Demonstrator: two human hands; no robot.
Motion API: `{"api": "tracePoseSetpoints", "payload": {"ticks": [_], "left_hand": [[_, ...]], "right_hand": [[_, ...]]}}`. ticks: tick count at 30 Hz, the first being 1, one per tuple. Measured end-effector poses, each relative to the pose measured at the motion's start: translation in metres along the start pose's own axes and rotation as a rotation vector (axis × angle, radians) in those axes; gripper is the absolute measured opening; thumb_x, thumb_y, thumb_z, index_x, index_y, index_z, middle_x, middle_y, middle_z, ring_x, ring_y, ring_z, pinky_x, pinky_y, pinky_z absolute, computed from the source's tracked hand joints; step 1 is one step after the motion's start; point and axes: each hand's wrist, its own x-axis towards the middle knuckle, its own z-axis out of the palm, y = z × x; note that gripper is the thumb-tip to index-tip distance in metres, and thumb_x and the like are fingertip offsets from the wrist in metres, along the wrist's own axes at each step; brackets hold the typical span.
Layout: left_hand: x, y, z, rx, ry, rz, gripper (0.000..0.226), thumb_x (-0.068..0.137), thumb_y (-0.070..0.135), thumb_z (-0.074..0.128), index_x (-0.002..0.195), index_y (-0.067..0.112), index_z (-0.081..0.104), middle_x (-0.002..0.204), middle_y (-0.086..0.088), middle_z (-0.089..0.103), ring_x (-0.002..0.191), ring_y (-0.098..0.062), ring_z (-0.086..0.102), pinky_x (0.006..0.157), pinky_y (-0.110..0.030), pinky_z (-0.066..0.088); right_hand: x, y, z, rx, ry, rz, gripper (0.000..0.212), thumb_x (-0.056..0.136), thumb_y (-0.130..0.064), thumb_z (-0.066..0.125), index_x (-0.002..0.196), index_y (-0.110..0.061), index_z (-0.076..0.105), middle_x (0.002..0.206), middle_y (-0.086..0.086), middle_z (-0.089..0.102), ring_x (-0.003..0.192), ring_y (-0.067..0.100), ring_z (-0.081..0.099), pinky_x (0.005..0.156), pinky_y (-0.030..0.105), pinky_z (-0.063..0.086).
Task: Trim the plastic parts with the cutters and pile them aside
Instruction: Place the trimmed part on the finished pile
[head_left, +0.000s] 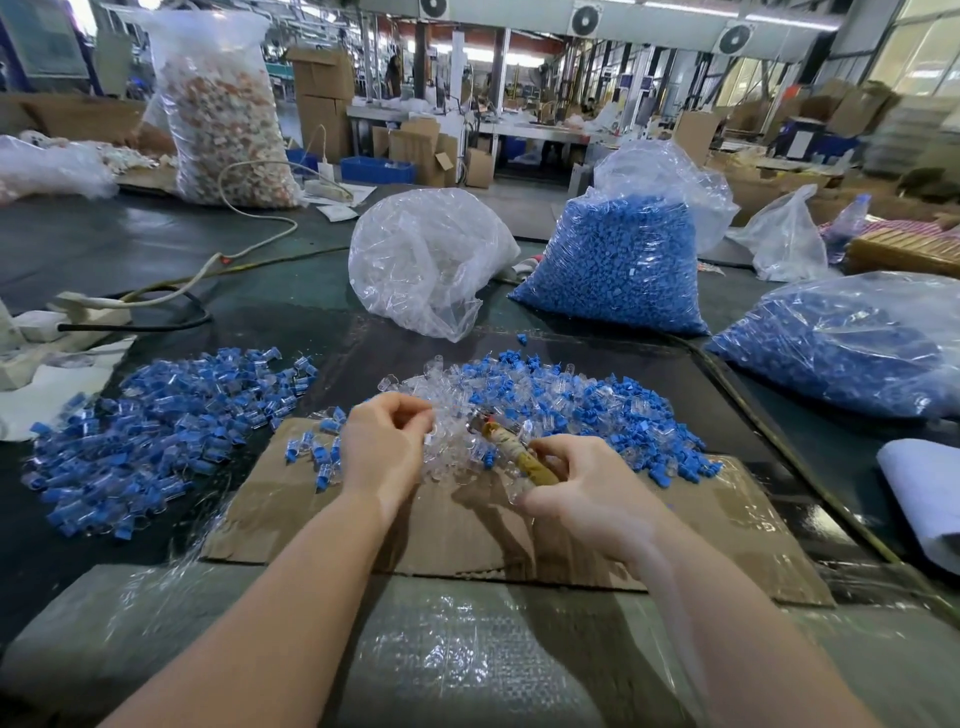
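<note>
While parts lay heaped mid-frame, two hands worked over cardboard (467, 525).
Left hand (382, 447) pinched a clear part (435, 427); right hand (576, 491) gripped the cutters (511, 451).

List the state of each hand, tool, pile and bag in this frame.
left hand: pinching a clear part
right hand: gripping the cutters
cutters: held, tip at the clear part
left pile: spread loose on the table
middle pile: heaped, clear and blue mixed
clear bag: open, slumped
blue bag: open-topped, full
</note>
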Motion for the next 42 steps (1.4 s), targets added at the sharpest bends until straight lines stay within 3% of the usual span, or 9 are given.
{"api": "tracePoseSetpoints", "payload": {"ticks": [3,10,16,23,27,30,34,39,42], "left_hand": [[0.007,-0.004,-0.013,-0.039,0.083,-0.066,0.006,0.085,0.009,0.064,0.083,0.014,0.067,0.075,-0.004,0.066,0.062,-0.012,0.056,0.058,-0.023,0.046],[0.003,-0.003,0.001,0.062,-0.119,0.034,0.01,0.084,0.012,0.066,0.083,0.022,0.067,0.077,0.007,0.065,0.072,-0.004,0.059,0.062,-0.016,0.042],[-0.011,-0.001,0.015,0.291,-0.354,0.192,0.015,0.078,0.024,0.074,0.071,0.032,0.062,0.07,0.015,0.062,0.063,0.003,0.054,0.058,-0.01,0.036],[-0.026,-0.007,0.027,0.564,-0.476,0.306,0.026,0.075,0.037,0.075,0.099,0.03,0.069,0.09,0.016,0.065,0.077,-0.002,0.058,0.075,-0.021,0.05],[-0.022,-0.008,0.019,0.507,-0.394,0.293,0.019,0.08,0.027,0.07,0.098,0.023,0.068,0.089,0.012,0.066,0.074,0.001,0.057,0.081,-0.022,0.052],[-0.006,-0.009,-0.002,0.508,-0.169,0.296,0.021,0.082,0.023,0.069,0.102,0.019,0.067,0.088,0.008,0.064,0.072,-0.001,0.054,0.073,-0.016,0.046],[0.019,-0.017,-0.033,0.667,0.068,0.232,0.022,0.086,0.019,0.065,0.107,0.016,0.066,0.101,-0.005,0.066,0.093,-0.022,0.055,0.084,-0.037,0.047],[0.031,-0.03,-0.046,0.857,0.096,0.144,0.027,0.09,0.021,0.06,0.117,0.019,0.063,0.114,-0.007,0.062,0.108,-0.028,0.046,0.092,-0.041,0.04],[0.021,-0.025,-0.032,0.761,0.093,0.245,0.029,0.088,0.021,0.061,0.118,0.021,0.062,0.115,-0.002,0.058,0.108,-0.021,0.04,0.092,-0.032,0.034]], "right_hand": [[0.002,0.004,0.0,0.062,0.022,0.017,0.034,0.079,-0.007,0.065,0.111,-0.01,0.057,0.072,-0.002,0.054,0.037,-0.003,0.042,0.039,0.011,0.033],[0.005,-0.001,0.002,0.052,0.069,0.009,0.021,0.078,-0.008,0.068,0.092,-0.02,0.058,0.074,-0.002,0.059,0.04,-0.002,0.046,0.039,0.011,0.034],[0.022,0.02,-0.004,-0.327,0.35,0.07,0.026,0.08,-0.03,0.067,0.098,-0.013,0.057,0.104,0.01,0.056,0.099,0.027,0.052,0.079,0.032,0.043],[0.031,0.041,-0.012,-0.633,0.433,0.163,0.057,0.087,-0.053,0.056,0.125,-0.012,0.049,0.123,0.012,0.049,0.118,0.027,0.041,0.098,0.034,0.034],[0.032,0.048,-0.011,-0.696,0.409,0.185,0.064,0.087,-0.059,0.051,0.132,-0.015,0.044,0.128,0.012,0.047,0.122,0.028,0.04,0.101,0.036,0.035],[0.031,0.05,-0.012,-0.687,0.408,0.183,0.061,0.087,-0.059,0.05,0.131,-0.017,0.045,0.125,0.01,0.048,0.12,0.027,0.042,0.1,0.038,0.038],[0.03,0.045,-0.007,-0.69,0.47,0.116,0.054,0.087,-0.055,0.053,0.129,-0.021,0.046,0.124,0.005,0.048,0.119,0.024,0.041,0.097,0.039,0.037],[0.034,0.036,0.006,-0.688,0.541,-0.134,0.021,0.089,-0.036,0.059,0.108,-0.028,0.059,0.114,-0.005,0.052,0.11,0.017,0.043,0.095,0.036,0.033],[0.037,0.033,0.014,-0.729,0.469,-0.209,0.011,0.092,-0.025,0.057,0.097,-0.029,0.065,0.106,-0.009,0.053,0.107,0.015,0.043,0.094,0.036,0.029]]}}
